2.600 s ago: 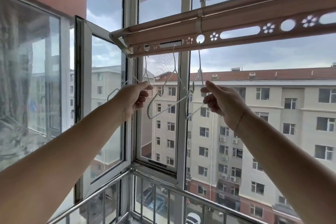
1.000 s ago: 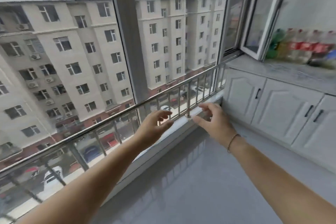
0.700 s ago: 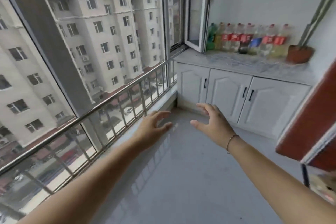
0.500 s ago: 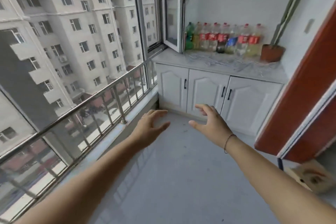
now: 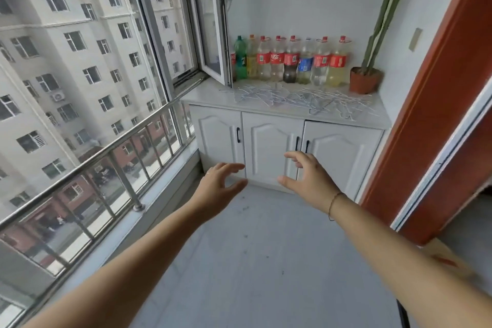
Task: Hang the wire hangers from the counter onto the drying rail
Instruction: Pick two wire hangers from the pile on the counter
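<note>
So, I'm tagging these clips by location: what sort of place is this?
Most likely an enclosed apartment balcony, high up: large windows with a metal guard railing overlook a neighbouring block, and a white counter holds wire hangers and bottles.

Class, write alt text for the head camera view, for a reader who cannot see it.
A person's left hand and right hand, both open and empty, reach toward a white counter strewn with wire hangers beside an open window. Drink bottles and a potted plant stand behind the hangers.

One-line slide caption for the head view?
Empty left hand and right hand reach toward hangers piled on the counter.
</note>
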Motion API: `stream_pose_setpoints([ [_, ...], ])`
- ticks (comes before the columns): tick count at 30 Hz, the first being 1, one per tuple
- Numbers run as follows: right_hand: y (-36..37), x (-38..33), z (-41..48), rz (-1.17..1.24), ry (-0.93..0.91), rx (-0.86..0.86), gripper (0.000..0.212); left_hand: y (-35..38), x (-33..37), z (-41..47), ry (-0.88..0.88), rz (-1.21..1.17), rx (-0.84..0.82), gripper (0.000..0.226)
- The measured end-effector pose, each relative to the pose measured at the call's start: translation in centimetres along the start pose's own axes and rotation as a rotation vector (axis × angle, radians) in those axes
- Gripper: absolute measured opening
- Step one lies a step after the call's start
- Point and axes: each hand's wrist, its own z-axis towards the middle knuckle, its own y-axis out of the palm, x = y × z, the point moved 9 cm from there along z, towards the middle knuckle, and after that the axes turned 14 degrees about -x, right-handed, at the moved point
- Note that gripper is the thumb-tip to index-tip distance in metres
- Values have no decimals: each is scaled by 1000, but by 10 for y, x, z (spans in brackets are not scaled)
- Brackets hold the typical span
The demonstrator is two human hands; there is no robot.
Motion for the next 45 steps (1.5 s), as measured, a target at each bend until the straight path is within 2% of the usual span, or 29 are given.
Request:
stream_pose_setpoints([
  [3,-20,18,36,-11,18,15,55,-3,-4,51,17,-13,-8,56],
  [8,-56,46,104,7,46,57,55,-15,-13,144,58,-23,-13,38],
  [16,-104,113,209,48,150,104,50,-34,-31,297,62,25,-61,36],
  [23,-150,186,293,75,204,114,46,-19,-39,419,59,42,-100,36],
  [36,-270,326,464,19,242,66,44,12,-33,644,-9,-38,-15,33],
  [45,-309,425,568,36,322,105,42,33,-48,781,-15,-81,-64,31],
])
